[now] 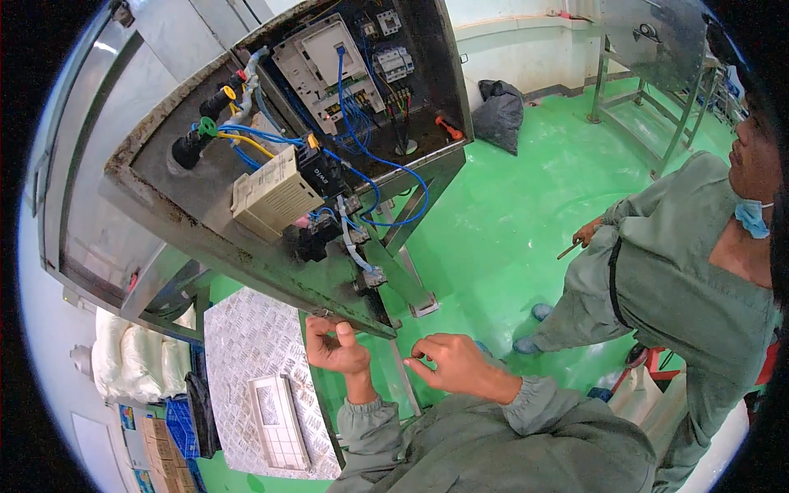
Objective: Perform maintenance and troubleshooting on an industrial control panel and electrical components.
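My left hand (337, 352) is closed at the lower edge of the open metal cabinet door (271, 251), thumb raised; a small metal piece shows at its fingertips. To its right, my right hand (460, 366) is curled with thumb and forefinger close together. I cannot make out what either hand holds, if anything. Beyond them, a beige electrical module (278, 193) and a black contactor (322, 171) sit on the door's inner side. Blue wires (419, 193) loop from there toward the electrical cabinet (427, 82), where a white drive unit (325, 70) is mounted.
Beside me at the right stands a co-worker (666, 238) holding a thin brown stick (567, 251). A white louvred cover (279, 423) lies on the checkered metal plate (226, 361) at the left. White sacks (140, 357), a black bag (499, 115) and a steel stand (637, 123) are farther off.
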Demonstrator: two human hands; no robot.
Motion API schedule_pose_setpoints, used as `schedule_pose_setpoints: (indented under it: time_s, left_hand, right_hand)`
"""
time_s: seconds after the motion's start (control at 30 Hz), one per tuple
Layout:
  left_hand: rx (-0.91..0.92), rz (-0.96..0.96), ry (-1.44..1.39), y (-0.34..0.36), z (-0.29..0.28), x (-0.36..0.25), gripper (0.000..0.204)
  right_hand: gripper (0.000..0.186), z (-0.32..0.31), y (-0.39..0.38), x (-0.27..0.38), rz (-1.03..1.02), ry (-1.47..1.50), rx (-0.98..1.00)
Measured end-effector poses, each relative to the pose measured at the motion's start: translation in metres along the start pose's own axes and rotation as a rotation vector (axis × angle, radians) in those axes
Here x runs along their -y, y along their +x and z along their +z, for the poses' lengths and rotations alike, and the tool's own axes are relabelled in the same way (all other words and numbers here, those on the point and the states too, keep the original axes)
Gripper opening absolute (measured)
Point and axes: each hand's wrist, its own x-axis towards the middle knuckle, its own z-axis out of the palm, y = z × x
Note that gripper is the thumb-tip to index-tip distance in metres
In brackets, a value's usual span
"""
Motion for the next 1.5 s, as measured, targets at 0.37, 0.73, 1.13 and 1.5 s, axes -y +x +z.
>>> schedule_pose_setpoints:
  time_s: [0.37, 0.73, 1.13, 1.5]
  left_hand:
    - [0.020, 0.018, -0.065, 0.001, 0.000, -0.001, 0.040]
    - [0.030, 0.050, -0.081, 0.003, -0.002, 0.001, 0.042]
    - [0.036, 0.041, -0.021, 0.004, -0.003, 0.000, 0.044]
    - [0.047, 0.048, -0.020, 0.003, 0.000, -0.001, 0.047]
  right_hand:
    - [0.022, 0.000, -0.001, 0.005, 0.029, 0.016, 0.044]
    - [0.018, 0.003, 0.004, 0.006, 0.004, -0.005, 0.031]
    - [0.018, 0.004, 0.006, 0.003, -0.003, -0.021, 0.004]
    - [0.024, 0.000, 0.011, 0.008, -0.003, 0.016, -0.012]
